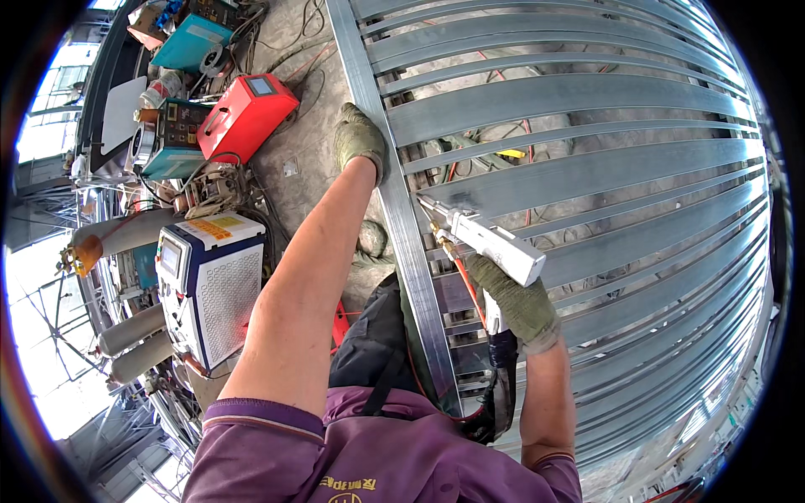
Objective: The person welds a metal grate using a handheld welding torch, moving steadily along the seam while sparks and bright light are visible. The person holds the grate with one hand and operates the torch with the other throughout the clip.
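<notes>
Bright daylight blows out windows [67, 394] far left of the gripping right hand [521, 308]; near the grip, detail looks sharp; to its right, metal slats [579, 174] glare and bend with fisheye distortion.

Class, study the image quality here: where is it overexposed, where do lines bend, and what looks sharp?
Head view: bright openings at far left wash out to white; head view: metal slats bow toward the right rim, with glare there; head view: white handheld tool looks fairly sharp.
</notes>
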Available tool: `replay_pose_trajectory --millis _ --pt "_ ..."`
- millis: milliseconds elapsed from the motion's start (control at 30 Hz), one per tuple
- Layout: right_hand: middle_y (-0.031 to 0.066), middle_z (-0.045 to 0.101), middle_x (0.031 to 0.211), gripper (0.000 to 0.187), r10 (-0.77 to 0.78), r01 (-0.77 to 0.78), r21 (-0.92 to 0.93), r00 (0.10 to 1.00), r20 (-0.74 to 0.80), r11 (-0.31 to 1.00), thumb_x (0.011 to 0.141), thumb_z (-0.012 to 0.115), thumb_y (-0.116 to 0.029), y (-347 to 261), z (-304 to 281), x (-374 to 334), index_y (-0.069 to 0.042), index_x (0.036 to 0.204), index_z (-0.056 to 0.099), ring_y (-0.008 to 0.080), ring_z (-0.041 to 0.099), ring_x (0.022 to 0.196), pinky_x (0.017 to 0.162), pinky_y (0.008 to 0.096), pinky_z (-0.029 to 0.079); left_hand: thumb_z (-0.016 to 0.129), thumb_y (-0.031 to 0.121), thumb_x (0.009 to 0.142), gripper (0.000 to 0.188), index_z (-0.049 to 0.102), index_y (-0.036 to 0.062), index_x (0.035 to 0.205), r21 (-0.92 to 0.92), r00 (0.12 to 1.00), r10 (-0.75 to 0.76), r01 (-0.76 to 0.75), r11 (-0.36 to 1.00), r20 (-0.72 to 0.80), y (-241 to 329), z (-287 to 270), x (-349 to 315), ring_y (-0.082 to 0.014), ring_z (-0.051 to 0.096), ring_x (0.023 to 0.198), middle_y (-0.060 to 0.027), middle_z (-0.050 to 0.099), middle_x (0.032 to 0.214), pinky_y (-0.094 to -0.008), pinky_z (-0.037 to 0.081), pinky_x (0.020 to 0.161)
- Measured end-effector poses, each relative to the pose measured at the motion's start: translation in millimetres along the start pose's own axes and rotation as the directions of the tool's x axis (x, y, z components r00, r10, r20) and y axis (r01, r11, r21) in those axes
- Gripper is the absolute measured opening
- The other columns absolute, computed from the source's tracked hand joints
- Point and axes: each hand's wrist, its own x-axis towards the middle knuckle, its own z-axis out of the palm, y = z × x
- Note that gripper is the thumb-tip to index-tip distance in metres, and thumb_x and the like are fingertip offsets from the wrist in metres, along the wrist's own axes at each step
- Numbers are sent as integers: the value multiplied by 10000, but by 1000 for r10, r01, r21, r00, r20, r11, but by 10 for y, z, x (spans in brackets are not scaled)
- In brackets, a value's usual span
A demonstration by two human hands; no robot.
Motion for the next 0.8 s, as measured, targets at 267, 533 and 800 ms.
replay_pose_trajectory --millis 267,533,800 --pt "41 701 1246 476 -11 15 -54 997 77 998 1000 740 -85 99 -28 19 -10 1439 574 89 635 1087 910 266 535 208 623 1086 852 644 -53 1368 52 1000 -9 9 999 1 3 -7 16 -402 565 1378 -276 637 1409 -452 426 1146" --pt "44 707 1196 449 34 -30 -74 998 60 997 988 754 -108 -4 73 40 -4 1400 608 94 643 1022 856 266 539 219 607 1088 828 640 -52 1363 141 997 82 -80 987 -12 -155 84 195 -423 593 1330 -284 644 1387 -465 444 1116" --pt "27 744 1011 368 5 -4 -10 1000 12 1000 975 787 -176 117 127 22 -16 1293 694 70 666 834 688 265 549 197 605 1093 835 703 -43 1243 118 996 72 -67 991 -44 -108 126 168 -442 627 1259 -285 699 1273 -486 470 1067"
